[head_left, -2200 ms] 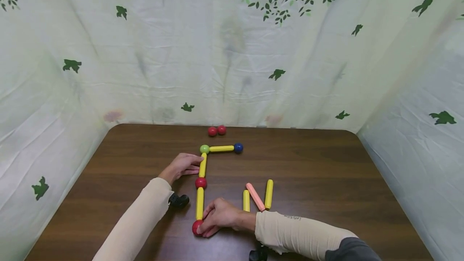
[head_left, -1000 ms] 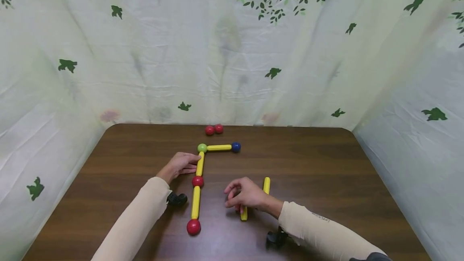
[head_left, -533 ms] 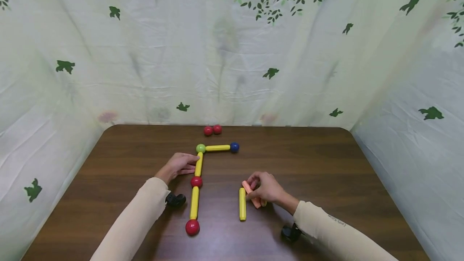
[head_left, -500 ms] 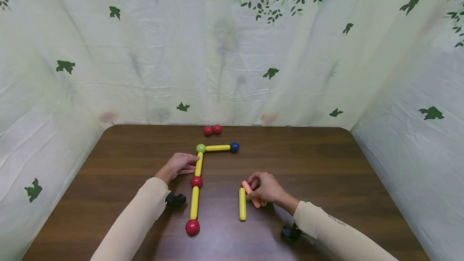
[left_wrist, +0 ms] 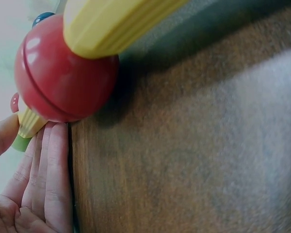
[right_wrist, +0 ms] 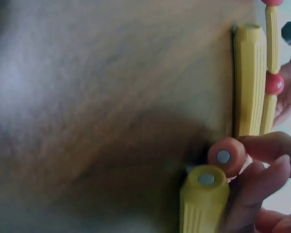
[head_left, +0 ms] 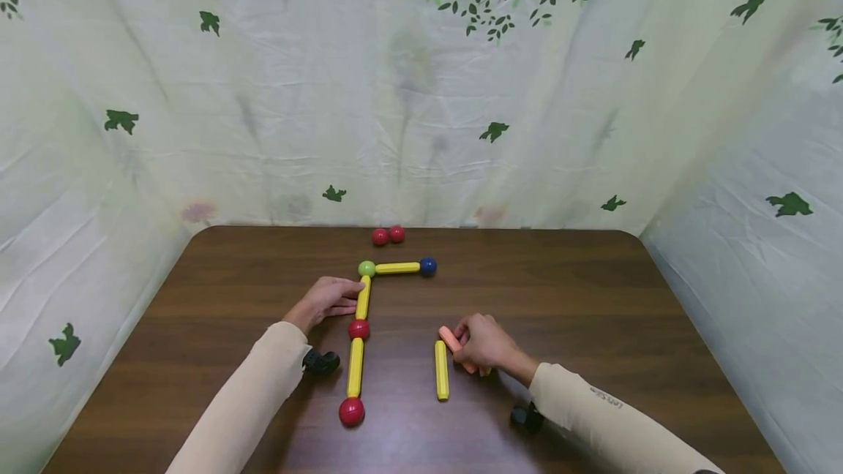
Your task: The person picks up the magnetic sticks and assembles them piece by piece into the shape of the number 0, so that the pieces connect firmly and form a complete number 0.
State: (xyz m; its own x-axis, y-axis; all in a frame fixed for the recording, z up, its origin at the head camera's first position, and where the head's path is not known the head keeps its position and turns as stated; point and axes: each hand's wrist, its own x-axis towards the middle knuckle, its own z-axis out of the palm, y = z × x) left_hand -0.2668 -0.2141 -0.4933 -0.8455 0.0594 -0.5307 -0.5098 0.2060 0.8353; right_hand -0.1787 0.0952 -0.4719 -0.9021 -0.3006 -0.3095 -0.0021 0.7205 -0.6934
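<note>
A chain of magnetic rods and balls lies on the table. My left hand [head_left: 328, 297] pinches its far upright yellow rod [head_left: 364, 300], just below the green ball [head_left: 366, 269]. A red ball [head_left: 358, 329] joins that rod to a nearer yellow rod [head_left: 356, 368], which ends in another red ball [head_left: 352, 412]. My right hand [head_left: 486, 342] pinches a pink rod [right_wrist: 226, 156], thumb and fingers around it. Beside the pink rod lie a loose yellow rod [head_left: 441, 371] on its left and another yellow rod [right_wrist: 203, 204], mostly hidden by the hand in the head view.
From the green ball a yellow rod [head_left: 397, 268] runs right to a blue ball [head_left: 428, 266]. Two red balls [head_left: 388, 235] sit at the far edge of the brown table [head_left: 579, 298]. A leaf-patterned white cloth [head_left: 421, 93] hangs behind and at the sides.
My right hand has left the chain's nearest red ball, moved right and taken the pink rod between its fingers. The left hand stays on the far yellow rod.
</note>
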